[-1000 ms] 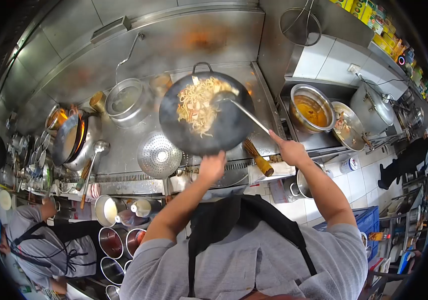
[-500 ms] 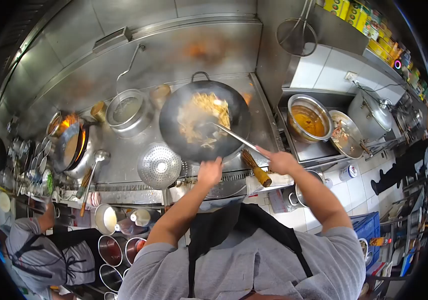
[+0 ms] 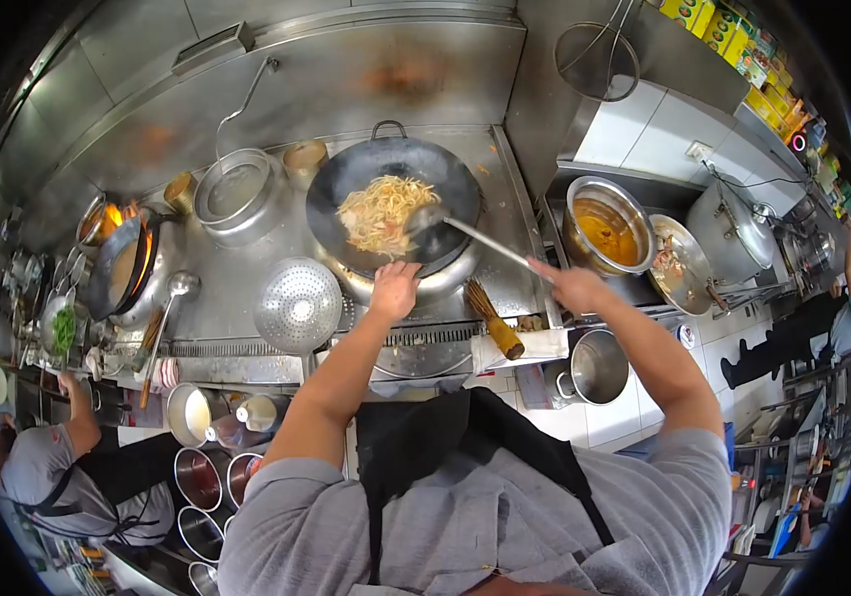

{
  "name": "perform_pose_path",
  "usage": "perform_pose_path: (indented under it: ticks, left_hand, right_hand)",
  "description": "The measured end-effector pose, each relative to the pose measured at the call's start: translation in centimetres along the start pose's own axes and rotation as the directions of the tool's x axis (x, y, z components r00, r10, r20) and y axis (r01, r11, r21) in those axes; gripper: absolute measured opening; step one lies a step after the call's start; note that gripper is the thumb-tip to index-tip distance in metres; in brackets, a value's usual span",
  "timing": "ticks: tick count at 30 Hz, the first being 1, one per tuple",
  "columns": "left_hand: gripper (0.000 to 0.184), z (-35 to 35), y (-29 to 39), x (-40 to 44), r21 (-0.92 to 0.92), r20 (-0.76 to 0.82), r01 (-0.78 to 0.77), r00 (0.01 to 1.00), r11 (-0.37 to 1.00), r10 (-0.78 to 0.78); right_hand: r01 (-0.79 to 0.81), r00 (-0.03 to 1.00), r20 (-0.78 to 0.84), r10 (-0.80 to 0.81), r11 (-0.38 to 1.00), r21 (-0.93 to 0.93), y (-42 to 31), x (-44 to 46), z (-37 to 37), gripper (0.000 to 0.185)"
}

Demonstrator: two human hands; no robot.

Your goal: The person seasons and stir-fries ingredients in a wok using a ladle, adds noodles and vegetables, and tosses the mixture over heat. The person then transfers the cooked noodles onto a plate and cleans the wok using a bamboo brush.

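Observation:
A large dark wok [image 3: 457, 189] sits on the burner, with a heap of noodle-like strips [image 3: 386, 211] in its middle. At its near rim is my left hand [image 3: 396, 290], closed on the wok's edge; the exact grip under the fingers is hidden. My right hand [image 3: 580, 290] is wrapped round the long handle of a ladle [image 3: 490, 241]. The ladle's bowl touches the right side of the noodles. Below the wok, to the right, lies a bamboo brush [image 3: 495, 320]. To the left rests a perforated strainer [image 3: 298, 303].
A metal pot of orange liquid [image 3: 608, 236] stands at right beside a pan of food scraps [image 3: 679, 260]. At far left, flames rise by a second wok [image 3: 113, 263]. A co-worker [image 3: 78, 477] works at lower left near several containers [image 3: 198, 477]. Another person [image 3: 793, 333] stands far right.
The strips, earlier spread and partly blurred by steam, are gathered in a heap. The ladle's bowl has come up at their right side. My left hand stays at the rim; the view has shifted slightly.

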State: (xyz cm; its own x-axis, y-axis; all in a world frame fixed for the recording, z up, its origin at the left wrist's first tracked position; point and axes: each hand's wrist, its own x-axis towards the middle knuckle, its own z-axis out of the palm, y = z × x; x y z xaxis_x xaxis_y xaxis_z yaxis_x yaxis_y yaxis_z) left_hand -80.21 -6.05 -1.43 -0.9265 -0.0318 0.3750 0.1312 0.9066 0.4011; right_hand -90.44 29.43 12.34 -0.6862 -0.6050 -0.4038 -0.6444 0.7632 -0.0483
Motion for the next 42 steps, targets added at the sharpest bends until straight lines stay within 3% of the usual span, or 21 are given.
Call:
perform_pose_path:
  ticks: [1, 2, 3, 4, 6, 8, 10, 12, 13, 16, 18, 20, 22, 24, 28, 30, 34, 36, 38, 40, 42]
  left_hand:
    - [0.040, -0.2, 0.0, -1.1, -0.082, 0.008, 0.043, 0.999, 0.996, -0.042]
    - [0.040, -0.8, 0.8, -2.4, -0.068, 0.004, 0.045, 0.999, 0.997, -0.044]
    - [0.041, -1.7, 2.0, -4.2, -0.167, -0.124, 0.089, 0.986, 0.982, -0.111]
    - [0.043, -2.2, 3.1, -6.5, -0.271, -0.240, 0.121, 0.952, 0.955, -0.188]
    - [0.046, -2.0, 3.5, -11.7, -0.296, -0.122, 0.220, 0.957, 0.929, -0.265]
    - [0.044, -2.0, 3.3, -16.6, -0.318, -0.021, 0.225, 0.970, 0.921, -0.244]
    - [0.040, -2.8, 3.3, -20.2, -0.337, 0.013, 0.289, 0.953, 0.896, -0.303]
    - [0.037, -4.3, 3.9, -22.0, -0.356, 0.054, 0.351, 0.933, 0.866, -0.356]
    - [0.035, -5.9, 4.6, -22.3, -0.353, 0.015, 0.394, 0.909, 0.848, -0.417]
    - [0.032, -7.4, 4.1, -24.1, -0.382, -0.153, 0.421, 0.849, 0.823, -0.506]
    - [0.031, -8.0, 4.2, -24.9, -0.533, -0.135, 0.521, 0.726, 0.667, -0.675]
    - [0.029, -8.0, 4.2, -24.4, -0.583, -0.143, 0.510, 0.702, 0.633, -0.697]
    - [0.028, -7.7, 4.5, -22.9, -0.563, -0.131, 0.492, 0.740, 0.665, -0.659]
    - [0.028, -7.8, 5.0, -20.4, -0.533, -0.066, 0.496, 0.784, 0.686, -0.618]
    - [0.030, -6.5, 6.1, -16.0, -0.585, -0.061, 0.396, 0.849, 0.707, -0.526]
    - [0.029, -6.3, 6.7, -14.6, -0.555, -0.047, 0.392, 0.866, 0.733, -0.498]
    - [0.025, -5.3, 6.6, -12.3, -0.526, -0.042, 0.313, 0.919, 0.791, -0.391]
    - [0.025, -5.6, 6.4, -10.4, -0.468, -0.091, 0.229, 0.948, 0.854, -0.304]
    - [0.023, -6.0, 6.4, -7.4, -0.455, -0.126, 0.210, 0.947, 0.865, -0.296]
    - [0.022, -6.3, 5.8, -4.0, -0.389, -0.207, 0.061, 0.966, 0.919, -0.152]
    - [0.017, -5.4, 4.6, -0.3, -0.334, -0.216, 0.013, 0.972, 0.942, -0.090]
  right_hand:
    - [0.012, 1.000, -0.005, -0.012, 1.000, 0.001, 1.1, 2.4, 0.1, 0.081]
    - [0.069, 0.989, -0.134, -0.063, 0.997, 0.037, 2.0, 4.7, 0.1, 0.081]
    - [0.127, 0.960, -0.261, -0.105, 0.989, 0.071, 2.3, 5.9, 0.3, 0.080]
    - [0.136, 0.959, -0.262, -0.111, 0.987, 0.080, 1.3, 6.1, 0.3, 0.080]
    - [-0.064, 0.994, -0.030, 0.108, 0.767, 0.639, -2.4, 6.7, -1.0, 0.080]
    - [0.180, 0.856, -0.506, 0.106, 0.856, 0.485, -3.5, 13.9, 7.1, 0.082]
    - [-0.058, 0.906, -0.289, 0.308, 0.768, 0.638, -10.5, 14.6, 7.0, 0.082]
    - [-0.038, 0.977, -0.041, 0.207, 0.361, 0.932, -15.3, 13.1, 5.6, 0.082]
    - [0.026, 0.994, -0.050, 0.097, 0.237, 0.971, -15.3, 12.8, 5.2, 0.081]
    - [0.054, 0.996, -0.037, -0.079, 0.219, 0.974, -13.4, 8.2, 1.8, 0.078]
    - [0.050, 0.996, -0.035, -0.083, 0.181, 0.982, -12.6, 7.5, 1.8, 0.077]
    - [0.032, 0.999, -0.032, -0.003, 0.153, 0.988, -11.9, 8.5, 1.0, 0.077]
    - [0.091, 0.993, -0.104, 0.059, 0.191, 0.977, -11.9, 13.0, 1.7, 0.078]
    - [0.044, 0.979, -0.107, 0.173, 0.337, 0.941, -12.4, 16.9, 2.4, 0.080]
    - [0.073, 0.997, -0.039, -0.072, 0.574, 0.815, -14.0, 16.4, 3.6, 0.082]
    - [0.285, 0.955, -0.205, -0.212, 0.846, 0.450, -11.8, 15.4, 6.2, 0.080]
    - [0.208, 0.972, -0.117, -0.203, 0.978, 0.034, -4.7, 7.6, 3.3, 0.084]
    - [0.170, 0.977, -0.136, -0.166, 0.985, 0.014, -2.8, 4.3, 3.1, 0.085]
    - [0.081, 0.996, -0.047, -0.076, 0.990, 0.113, -3.3, -0.4, -0.4, 0.086]
    - [0.132, 0.990, 0.009, -0.142, 0.939, 0.319, -2.8, -4.7, -4.2, 0.087]
    - [0.136, 0.973, 0.123, -0.197, 0.913, 0.384, -1.5, -6.4, -6.0, 0.083]
